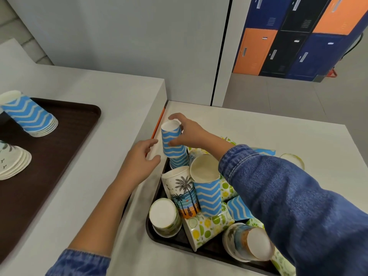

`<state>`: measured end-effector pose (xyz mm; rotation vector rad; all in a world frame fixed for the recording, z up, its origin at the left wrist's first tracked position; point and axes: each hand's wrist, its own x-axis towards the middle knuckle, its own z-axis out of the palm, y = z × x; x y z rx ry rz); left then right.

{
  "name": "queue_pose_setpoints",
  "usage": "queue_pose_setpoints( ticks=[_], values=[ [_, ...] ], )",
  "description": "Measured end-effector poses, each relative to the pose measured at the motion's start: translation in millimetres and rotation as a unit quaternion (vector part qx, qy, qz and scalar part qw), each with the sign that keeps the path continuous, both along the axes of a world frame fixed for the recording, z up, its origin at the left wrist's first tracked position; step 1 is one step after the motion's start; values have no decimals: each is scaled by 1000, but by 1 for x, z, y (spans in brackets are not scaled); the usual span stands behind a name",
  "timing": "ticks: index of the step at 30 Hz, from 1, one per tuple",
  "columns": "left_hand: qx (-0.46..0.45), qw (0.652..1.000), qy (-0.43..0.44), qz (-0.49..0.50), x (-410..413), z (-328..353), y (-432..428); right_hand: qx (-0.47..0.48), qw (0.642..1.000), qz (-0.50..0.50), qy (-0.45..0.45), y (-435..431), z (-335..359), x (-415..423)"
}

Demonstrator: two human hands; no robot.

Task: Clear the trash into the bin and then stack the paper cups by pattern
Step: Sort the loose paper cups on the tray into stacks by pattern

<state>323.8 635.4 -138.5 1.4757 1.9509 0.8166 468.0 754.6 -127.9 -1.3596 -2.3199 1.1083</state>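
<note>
White tabletop (119, 108) lies left of the crowded dark tray (157, 198); at its corner your right hand (191, 134) grips an inverted blue-zigzag paper cup (172, 143), left hand (139, 162) spread beside it.

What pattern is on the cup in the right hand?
The cup has blue-and-white zigzags, head view.

Arms extended, right hand (187, 132) gripping blue zigzag cup (172, 143), left hand (139, 162) relaxed just beside
</note>
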Motion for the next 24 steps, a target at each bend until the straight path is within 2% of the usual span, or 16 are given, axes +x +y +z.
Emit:
queue_pose_setpoints(
  ticks=[3, 8, 18, 24],
  values=[
    [8, 1000, -20, 14, -1, -2, -6, 15, 1000, 15, -13, 1, 2, 0],
    [24, 999, -19, 28, -6, -2, -9, -26, 999, 4, -28, -2, -2, 5],
    [36, 999, -25, 17, 0, 5, -7, -39, 991, 53, -120, -3, -2, 9],
    [117, 993, -20, -2, 22, 31, -8, 18, 995, -19, -95, -7, 50, 80]
  ],
)
